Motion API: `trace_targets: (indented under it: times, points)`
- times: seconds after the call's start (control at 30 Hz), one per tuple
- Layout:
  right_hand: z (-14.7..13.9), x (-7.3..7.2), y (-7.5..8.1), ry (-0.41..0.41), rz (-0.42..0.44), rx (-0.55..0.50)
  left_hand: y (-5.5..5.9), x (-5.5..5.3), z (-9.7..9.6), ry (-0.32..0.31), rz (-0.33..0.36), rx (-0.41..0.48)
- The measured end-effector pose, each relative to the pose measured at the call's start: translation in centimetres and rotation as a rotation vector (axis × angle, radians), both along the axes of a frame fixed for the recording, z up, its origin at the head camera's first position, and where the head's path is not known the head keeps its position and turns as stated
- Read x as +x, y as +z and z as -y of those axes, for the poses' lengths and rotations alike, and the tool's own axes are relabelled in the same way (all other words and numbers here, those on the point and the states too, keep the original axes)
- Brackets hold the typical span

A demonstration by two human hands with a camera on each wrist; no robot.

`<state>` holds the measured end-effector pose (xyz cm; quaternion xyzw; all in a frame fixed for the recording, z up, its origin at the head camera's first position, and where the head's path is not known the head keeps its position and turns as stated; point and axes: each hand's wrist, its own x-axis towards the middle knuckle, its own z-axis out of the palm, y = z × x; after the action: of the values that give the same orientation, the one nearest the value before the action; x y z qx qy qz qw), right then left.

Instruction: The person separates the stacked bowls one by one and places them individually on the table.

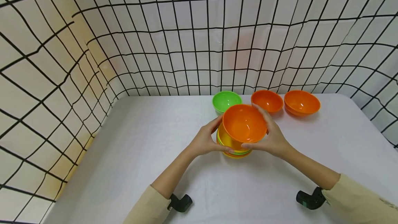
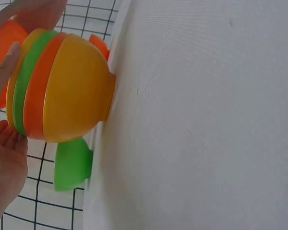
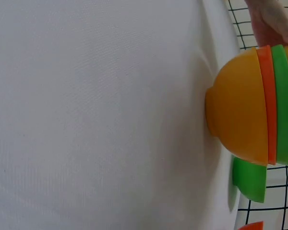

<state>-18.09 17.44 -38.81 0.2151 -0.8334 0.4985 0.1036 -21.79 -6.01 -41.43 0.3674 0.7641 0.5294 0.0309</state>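
An orange bowl (image 1: 244,123) is held tilted over a stack of bowls (image 1: 228,141), its inside facing the head camera. My right hand (image 1: 276,140) grips this bowl at its right side, thumb at the near edge and fingers behind. Around the left side of the stack curls my left hand (image 1: 203,140), its thumb across the front and its fingers by the upper rims. Seen from the left wrist, the stack (image 2: 74,91) runs yellow, orange, green and yellow from the bottom up, upright on the table. The orange bowl (image 2: 5,48) overlaps its top there.
Behind the stack stands a green bowl (image 1: 226,102). Two more orange bowls, one nearer the middle (image 1: 267,101) and one farther right (image 1: 301,103), sit along the back of the white table (image 1: 149,130). Black netting (image 1: 192,30) hangs before the back and left walls.
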Motion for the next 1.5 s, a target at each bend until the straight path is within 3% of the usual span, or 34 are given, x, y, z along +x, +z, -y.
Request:
trace_targets:
  times: [0.27, 0.6, 0.87, 1.2, 1.33, 1.5]
  points:
    - [-0.3, 0.1, 0.1, 0.013, 0.018, -0.048, 0.1, 0.1, -0.1, 0.024, 0.031, -0.027]
    - [-0.6, 0.4, 0.4, 0.002, 0.002, -0.033, 0.0, 0.1, 0.0, 0.024, 0.007, -0.038]
    - [-1.0, 0.4, 0.9, -0.037, 0.042, -0.022, -0.1, 0.1, -0.1, 0.031, 0.043, -0.045]
    - [-1.6, 0.4, 0.9, -0.062, 0.027, 0.011, 0.0, 0.2, -0.1, 0.021, 0.005, -0.043]
    - [-2.0, 0.5, 1.0, -0.087, 0.026, 0.019, 0.5, 0.5, -0.2, 0.030, 0.032, -0.043]
    - [-2.9, 0.9, 1.4, -0.116, 0.032, 0.009, 2.5, 1.7, -0.1, 0.026, 0.057, -0.050]
